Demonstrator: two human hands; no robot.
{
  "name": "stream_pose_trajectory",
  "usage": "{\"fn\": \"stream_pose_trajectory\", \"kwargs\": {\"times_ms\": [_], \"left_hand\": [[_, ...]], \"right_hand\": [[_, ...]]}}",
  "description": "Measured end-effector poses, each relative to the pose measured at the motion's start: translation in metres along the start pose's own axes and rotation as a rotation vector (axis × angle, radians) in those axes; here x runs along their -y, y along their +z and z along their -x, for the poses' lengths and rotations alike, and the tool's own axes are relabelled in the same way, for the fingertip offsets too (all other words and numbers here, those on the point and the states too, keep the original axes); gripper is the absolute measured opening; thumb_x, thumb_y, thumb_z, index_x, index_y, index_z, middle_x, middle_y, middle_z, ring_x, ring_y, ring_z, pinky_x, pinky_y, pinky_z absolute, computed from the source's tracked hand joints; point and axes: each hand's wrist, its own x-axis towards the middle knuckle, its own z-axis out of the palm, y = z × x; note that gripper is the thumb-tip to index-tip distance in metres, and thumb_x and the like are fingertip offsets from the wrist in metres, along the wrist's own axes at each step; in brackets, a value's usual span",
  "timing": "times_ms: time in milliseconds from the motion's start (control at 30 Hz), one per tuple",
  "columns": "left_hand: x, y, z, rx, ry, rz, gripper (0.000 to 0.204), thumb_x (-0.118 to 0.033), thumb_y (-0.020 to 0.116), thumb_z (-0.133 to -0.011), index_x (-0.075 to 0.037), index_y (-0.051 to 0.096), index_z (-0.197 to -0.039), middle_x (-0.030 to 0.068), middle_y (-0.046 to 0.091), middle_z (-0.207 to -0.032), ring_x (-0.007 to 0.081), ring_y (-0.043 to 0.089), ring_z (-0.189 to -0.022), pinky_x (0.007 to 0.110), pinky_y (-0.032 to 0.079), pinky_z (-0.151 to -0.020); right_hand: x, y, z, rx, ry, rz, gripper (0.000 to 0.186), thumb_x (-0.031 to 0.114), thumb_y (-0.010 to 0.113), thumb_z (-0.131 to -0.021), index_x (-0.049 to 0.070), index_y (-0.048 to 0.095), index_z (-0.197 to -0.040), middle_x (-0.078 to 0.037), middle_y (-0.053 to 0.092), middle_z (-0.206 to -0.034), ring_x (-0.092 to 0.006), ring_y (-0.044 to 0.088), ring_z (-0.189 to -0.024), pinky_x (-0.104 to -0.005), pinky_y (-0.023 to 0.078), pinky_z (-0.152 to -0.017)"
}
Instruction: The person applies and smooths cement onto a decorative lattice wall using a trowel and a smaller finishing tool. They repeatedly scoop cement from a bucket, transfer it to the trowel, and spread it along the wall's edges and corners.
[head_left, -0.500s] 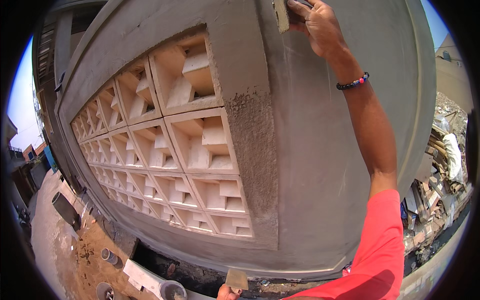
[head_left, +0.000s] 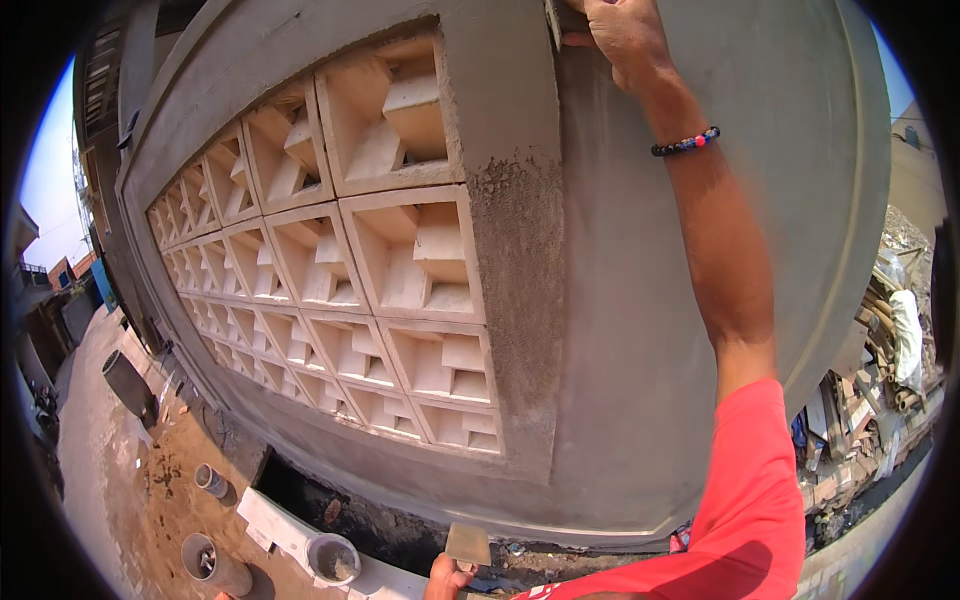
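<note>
Raised high against the grey plastered wall (head_left: 660, 330), my right hand (head_left: 622, 45) grips a flat plastering float (head_left: 553, 22). Only a thin edge of the float shows; the rest is hidden by my fingers or cut off by the top of the view. It is beside the raised plaster border around the vent blocks. Low in the picture, my left hand (head_left: 443, 578) is closed on a small trowel (head_left: 468, 545), whose flat squarish blade is turned up, apart from the wall. Rough, darker plaster (head_left: 515, 260) covers part of the border near the blocks.
Cream vent blocks (head_left: 410, 255) fill a recessed panel on the left. Below stand a bucket of grey mix (head_left: 333, 560), another bucket (head_left: 217, 566) and a smaller pail (head_left: 211, 481). A dark trench (head_left: 300, 492) runs along the wall's foot. Debris (head_left: 880, 370) is piled at right.
My right hand has moved up and slightly left, and the float now shows only its edge. The scene has shifted a little; my left hand still holds the trowel low down.
</note>
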Motion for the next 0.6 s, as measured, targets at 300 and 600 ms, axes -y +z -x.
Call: {"fn": "stream_pose_trajectory", "kwargs": {"times_ms": [300,600], "left_hand": [[-0.006,0.026,0.01,0.167,-0.048,-0.211,0.018,-0.022,0.049,-0.092,-0.017,0.061,-0.104,0.0005,0.064,-0.099,0.0199,0.062,-0.09,0.037,0.048,-0.07],[-0.012,0.01,0.011,0.117,-0.065,-0.218,0.018,-0.021,0.047,-0.093,-0.013,0.06,-0.103,0.0039,0.064,-0.096,0.0217,0.062,-0.086,0.037,0.049,-0.068]], "right_hand": [[0.023,-0.016,0.158,0.007,0.357,-0.059,0.039,0.007,0.058,-0.087,0.0,0.053,-0.125,-0.012,0.067,-0.1,-0.0141,0.064,-0.083,-0.0247,0.056,-0.069],[0.031,-0.074,0.258,0.104,0.689,-0.531,0.043,0.007,0.056,-0.09,-0.006,0.045,-0.129,-0.01,0.065,-0.1,-0.0109,0.063,-0.086,-0.0245,0.055,-0.072]]}}
